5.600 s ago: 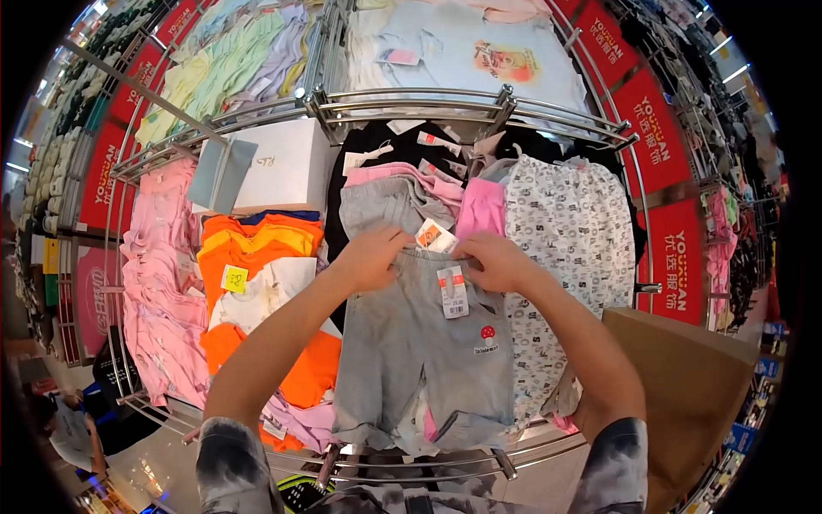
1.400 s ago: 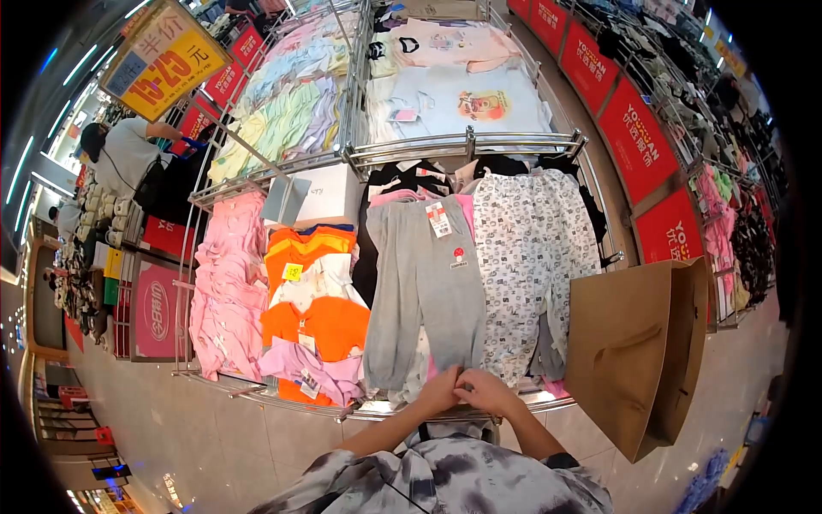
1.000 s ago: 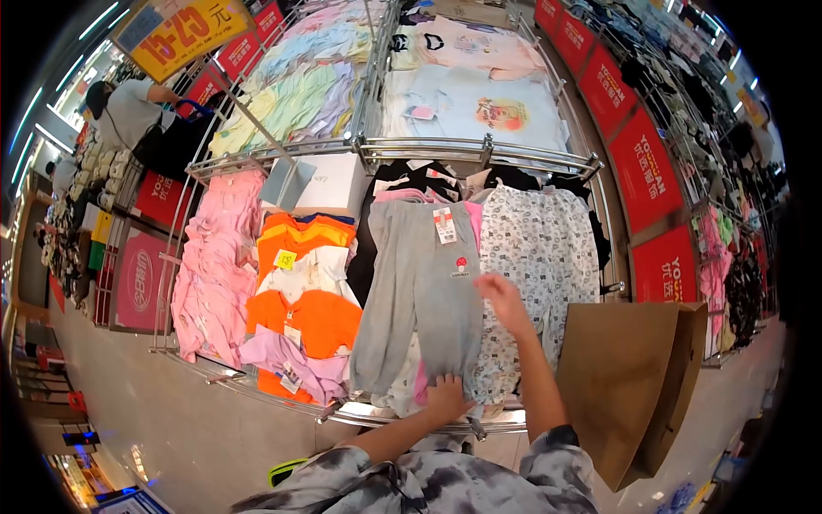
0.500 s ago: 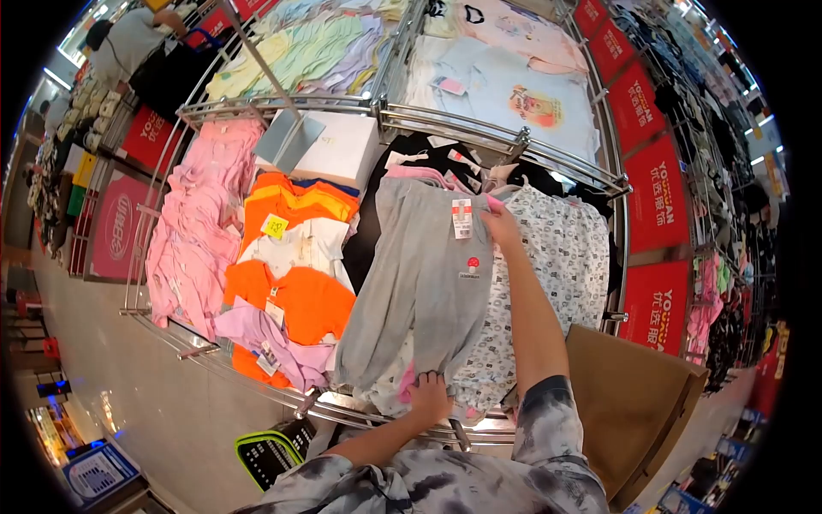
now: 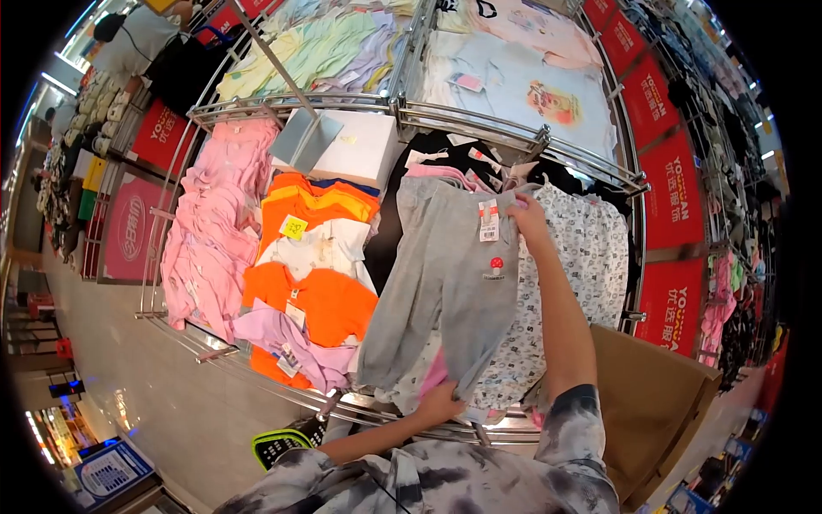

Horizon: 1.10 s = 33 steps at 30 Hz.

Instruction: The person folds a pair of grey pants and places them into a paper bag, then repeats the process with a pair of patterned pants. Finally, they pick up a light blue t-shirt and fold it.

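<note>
Grey trousers [image 5: 428,283] with a red mushroom print and a white-and-red price tag [image 5: 488,221] lie spread over other folded clothes on the rack. My right hand [image 5: 528,218] is closed on the right corner of their waistband. Down at the front edge, my left hand [image 5: 439,404] has its fingers closed at the hem of the right trouser leg; the fingertips are partly hidden. Pink fabric [image 5: 435,370] shows between the two legs. White patterned trousers [image 5: 582,265] lie under and to the right of the grey pair.
Orange tops [image 5: 318,301], a lilac garment [image 5: 295,338] and pink clothes [image 5: 205,231] lie to the left. A white box [image 5: 355,146] sits behind them. Metal rails [image 5: 479,116] border the bins. A brown cardboard box [image 5: 655,403] stands at right, a green-rimmed basket [image 5: 282,444] below. Another person [image 5: 141,43] stands far left.
My left hand has shifted slightly right and closed on the trouser hem. More pink fabric shows between the legs. My right hand stays at the waistband; the whole view has shifted a little.
</note>
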### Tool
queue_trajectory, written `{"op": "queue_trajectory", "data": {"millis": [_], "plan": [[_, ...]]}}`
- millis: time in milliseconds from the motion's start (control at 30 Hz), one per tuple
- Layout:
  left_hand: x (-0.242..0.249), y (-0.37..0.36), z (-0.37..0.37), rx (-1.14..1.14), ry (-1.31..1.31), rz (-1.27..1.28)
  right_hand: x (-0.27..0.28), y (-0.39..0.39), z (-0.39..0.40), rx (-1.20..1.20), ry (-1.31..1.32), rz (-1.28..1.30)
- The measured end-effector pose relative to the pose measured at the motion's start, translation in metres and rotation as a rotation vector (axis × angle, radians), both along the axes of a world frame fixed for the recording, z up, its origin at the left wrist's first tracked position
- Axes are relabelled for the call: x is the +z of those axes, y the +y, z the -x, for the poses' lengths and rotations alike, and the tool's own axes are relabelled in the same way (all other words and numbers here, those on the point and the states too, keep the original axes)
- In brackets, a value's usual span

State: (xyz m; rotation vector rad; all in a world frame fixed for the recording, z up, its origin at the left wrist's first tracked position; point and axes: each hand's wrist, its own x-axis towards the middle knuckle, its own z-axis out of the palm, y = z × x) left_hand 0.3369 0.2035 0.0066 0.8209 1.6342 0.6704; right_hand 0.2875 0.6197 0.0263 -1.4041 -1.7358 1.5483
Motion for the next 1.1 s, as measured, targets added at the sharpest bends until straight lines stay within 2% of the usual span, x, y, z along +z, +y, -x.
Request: {"op": "queue_trajectory", "data": {"millis": [67,100,200,267,300,400,433,533,567,667,800,833,933,1000,1067,1100], "plan": [[0.005,-0.009,0.005,0.086,-0.086,-0.096,0.025,-0.011,0.01,-0.037,0.002,-0.015],[0.027,-0.005,0.015,0.084,-0.165,-0.006,0.037,-0.018,0.017,-0.067,0.004,-0.02],[0.007,-0.031,0.028,0.084,-0.384,0.205,0.026,-0.014,0.037,-0.067,0.008,-0.105],[0.015,-0.04,0.052,0.143,-0.487,0.279,0.011,-0.02,0.061,-0.076,-0.016,-0.206],[0.019,-0.044,0.063,0.175,-0.538,0.319,0.023,-0.031,0.074,-0.096,-0.089,-0.236],[0.023,-0.057,0.09,0.424,-0.694,0.453,0.031,-0.048,0.112,-0.037,-0.171,-0.053],[0.018,-0.062,0.099,0.463,-0.753,0.47,0.065,-0.065,0.124,-0.018,-0.21,0.02],[0.006,-0.076,0.12,0.556,-0.843,0.412,0.005,-0.069,0.154,-0.024,-0.242,-0.226],[0.002,-0.079,0.126,0.555,-0.833,0.395,-0.016,-0.071,0.162,-0.012,-0.245,-0.349],[0.001,-0.083,0.143,0.523,-0.759,0.356,-0.023,-0.081,0.177,0.024,-0.428,-0.281],[-0.021,-0.097,0.161,0.29,-0.556,0.452,-0.037,-0.089,0.185,0.057,-0.599,-0.327],[-0.02,-0.099,0.163,0.179,-0.283,0.43,-0.038,-0.09,0.185,0.072,-0.523,-0.285],[0.003,-0.104,0.175,0.106,-0.081,0.345,-0.032,-0.098,0.175,0.106,-0.232,-0.212],[0.027,-0.104,0.187,0.106,-0.124,0.327,-0.02,-0.118,0.153,0.124,0.047,-0.236],[0.032,-0.108,0.194,0.113,-0.136,0.282,-0.011,-0.141,0.117,0.069,0.141,-0.347],[0.029,-0.112,0.194,0.12,-0.129,0.248,-0.01,-0.158,0.097,-0.025,0.145,-0.291]]}}
